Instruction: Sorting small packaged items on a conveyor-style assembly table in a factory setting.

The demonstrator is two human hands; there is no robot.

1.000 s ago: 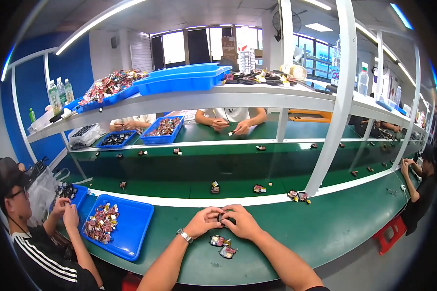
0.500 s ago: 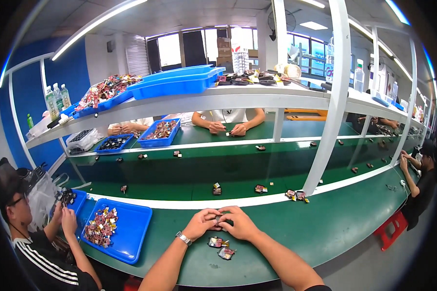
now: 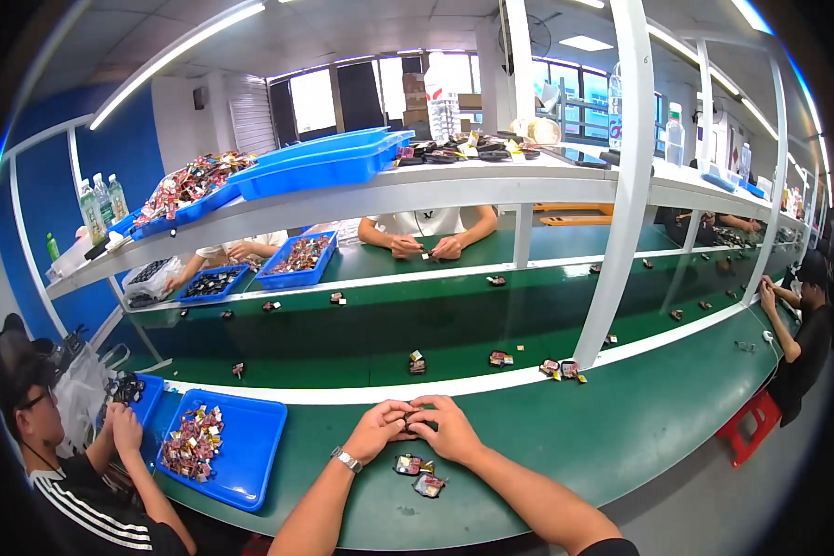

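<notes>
My left hand (image 3: 378, 432) and my right hand (image 3: 447, 432) meet over the green bench (image 3: 565, 445), fingers curled in a pinch. Between the fingertips they hold a small dark part (image 3: 408, 423); the fingers cover most of it, so its kind is hard to make out. Just below my hands, two small electronic assemblies lie close together on the bench. One is a black casing with a red circuit board and yellow-wrapped piece (image 3: 411, 464); the nearer assembly (image 3: 428, 485) shows a pale silvery face.
A blue tray (image 3: 259, 454) with red circuit boards stands left, beside a seated co-worker (image 3: 93, 463). Ahead, a green conveyor belt (image 3: 296, 347) carries scattered assemblies. More assemblies (image 3: 562, 370) lie near the white post (image 3: 612, 222). A white shelf (image 3: 435, 185) spans above.
My fingers have closed further over the small part, which shows less than before. Across the belt, a co-worker's arm has reached to the tray of black pieces. The view has shifted slightly.
</notes>
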